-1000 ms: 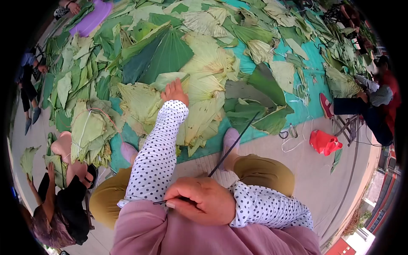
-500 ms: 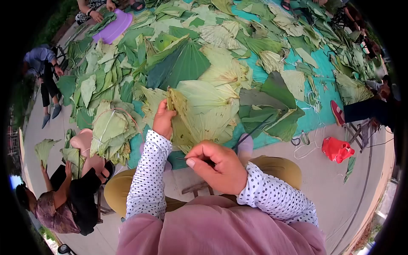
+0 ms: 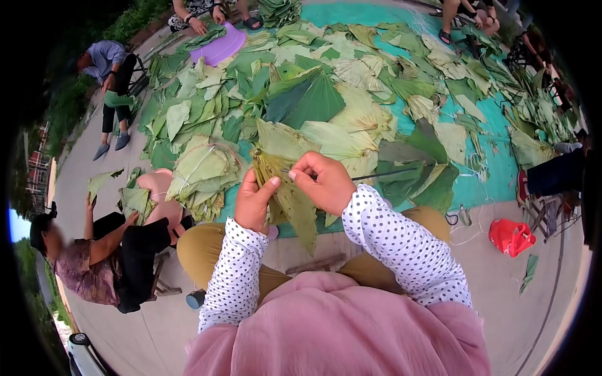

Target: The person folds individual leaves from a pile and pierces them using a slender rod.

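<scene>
A folded yellow-green lotus leaf hangs in front of me, gripped at its gathered stem end by my left hand. My right hand pinches a long thin dark rod. The rod's near tip meets the leaf beside my left thumb; whether it goes through is too small to tell. Its other end sticks out to the right over dark green leaves. Just beyond my hands lie pale, dried lotus leaves and a large green leaf.
Leaves cover a teal tarp. A tied leaf bundle lies left of my knee. On the right are a red plastic bag and loose string. A seated person handles leaves at left; others sit around, one by a purple board.
My left hand has turned, its thumb now over the leaf's gathered end. The right hand has moved up to it, bringing the rod's tip against the leaf. The view has shifted.
</scene>
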The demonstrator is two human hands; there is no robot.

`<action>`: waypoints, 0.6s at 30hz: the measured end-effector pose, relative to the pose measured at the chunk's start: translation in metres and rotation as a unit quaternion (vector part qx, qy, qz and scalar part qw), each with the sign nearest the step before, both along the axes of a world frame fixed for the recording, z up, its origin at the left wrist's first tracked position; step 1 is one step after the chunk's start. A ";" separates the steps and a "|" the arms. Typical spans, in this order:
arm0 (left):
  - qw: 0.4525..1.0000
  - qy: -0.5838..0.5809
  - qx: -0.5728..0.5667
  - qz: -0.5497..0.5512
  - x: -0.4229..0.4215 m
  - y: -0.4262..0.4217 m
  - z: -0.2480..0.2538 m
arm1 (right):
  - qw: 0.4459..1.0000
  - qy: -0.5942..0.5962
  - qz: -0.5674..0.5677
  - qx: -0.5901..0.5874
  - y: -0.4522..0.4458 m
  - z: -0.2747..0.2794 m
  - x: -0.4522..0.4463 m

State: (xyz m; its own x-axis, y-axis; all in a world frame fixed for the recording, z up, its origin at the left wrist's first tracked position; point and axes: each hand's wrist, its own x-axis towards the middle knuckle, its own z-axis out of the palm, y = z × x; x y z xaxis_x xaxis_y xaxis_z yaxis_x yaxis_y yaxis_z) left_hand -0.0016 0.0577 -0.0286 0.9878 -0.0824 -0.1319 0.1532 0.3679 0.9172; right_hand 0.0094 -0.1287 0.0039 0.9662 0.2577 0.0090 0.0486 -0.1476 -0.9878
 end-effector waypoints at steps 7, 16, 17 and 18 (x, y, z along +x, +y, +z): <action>0.998 -0.008 0.054 -0.024 -0.007 0.001 0.005 | 0.999 -0.020 0.003 -0.036 0.000 -0.001 0.002; 0.999 -0.035 0.031 -0.004 -0.008 -0.011 0.013 | 0.997 -0.048 0.005 -0.062 -0.003 -0.003 0.002; 0.998 -0.043 0.033 -0.010 -0.008 -0.010 0.011 | 0.997 -0.048 0.005 -0.062 -0.003 -0.004 0.002; 0.998 -0.052 0.035 -0.016 -0.008 -0.009 0.010 | 0.997 -0.054 0.001 -0.063 -0.003 -0.004 0.002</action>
State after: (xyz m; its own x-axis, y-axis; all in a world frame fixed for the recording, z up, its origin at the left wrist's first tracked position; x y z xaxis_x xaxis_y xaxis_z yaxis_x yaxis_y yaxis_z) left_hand -0.0098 0.0484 -0.0183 0.9935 -0.1082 -0.0346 0.0657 0.2981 0.9523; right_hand 0.0110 -0.1312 -0.0005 0.9610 0.2646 0.0805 0.1541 -0.2703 -0.9504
